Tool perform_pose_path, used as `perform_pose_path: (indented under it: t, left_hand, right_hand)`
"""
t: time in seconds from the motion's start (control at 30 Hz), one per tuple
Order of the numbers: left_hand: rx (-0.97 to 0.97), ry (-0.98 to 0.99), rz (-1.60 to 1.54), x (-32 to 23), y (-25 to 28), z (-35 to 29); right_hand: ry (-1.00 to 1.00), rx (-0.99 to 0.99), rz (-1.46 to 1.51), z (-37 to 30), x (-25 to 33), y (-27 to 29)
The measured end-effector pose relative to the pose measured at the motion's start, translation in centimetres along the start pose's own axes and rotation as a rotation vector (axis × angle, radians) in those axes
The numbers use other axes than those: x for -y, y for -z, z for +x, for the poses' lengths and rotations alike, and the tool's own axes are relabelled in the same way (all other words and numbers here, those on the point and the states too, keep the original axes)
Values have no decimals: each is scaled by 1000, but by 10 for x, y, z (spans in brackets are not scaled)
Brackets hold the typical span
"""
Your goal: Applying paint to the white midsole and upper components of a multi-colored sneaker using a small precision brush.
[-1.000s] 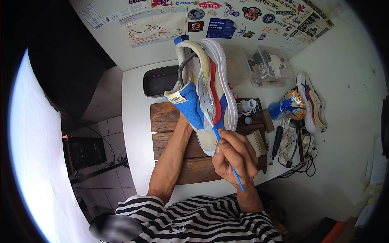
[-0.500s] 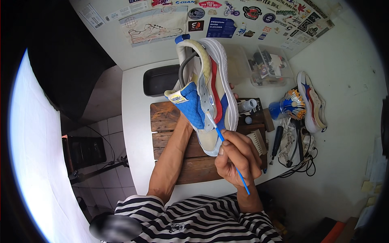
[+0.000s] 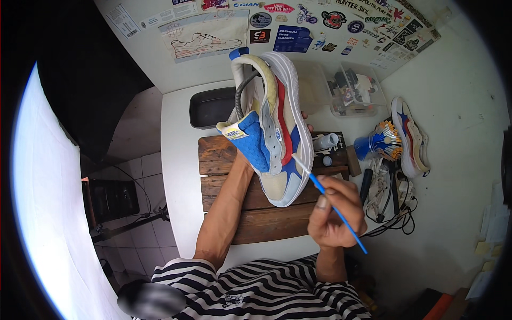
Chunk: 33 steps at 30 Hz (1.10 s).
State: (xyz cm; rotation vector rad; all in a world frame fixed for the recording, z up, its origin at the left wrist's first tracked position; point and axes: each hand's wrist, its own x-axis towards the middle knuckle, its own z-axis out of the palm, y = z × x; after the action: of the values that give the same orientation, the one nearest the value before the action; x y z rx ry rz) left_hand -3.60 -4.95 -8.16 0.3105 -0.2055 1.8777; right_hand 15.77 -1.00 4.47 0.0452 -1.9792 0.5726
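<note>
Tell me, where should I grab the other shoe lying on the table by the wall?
Grip the second shoe around its middle, coming from above with fingers on both long sides. It lies flat along the right table edge, narrow and long, so the waist is slimmest. The brush holder stands close on its left, so a sideways reach from there looks cramped. Both hands are busy: the left hand holds the raised sneaker, the right hand the blue brush.
</note>
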Motion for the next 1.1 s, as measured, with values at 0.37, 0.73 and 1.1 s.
perform_pose_path:
  t: [0.37,0.73,1.1]
  left_hand:
    - [-65,31,-46,1,1,1]
    - [-96,10,-21,2,-1,1]
    - [-12,42,-2,2,2,3]
  right_hand:
    - [-447,157,-258,50,-58,57]
    - [-630,436,-199,49,-90,30]
    - [-537,264,-303,53,-80,39]
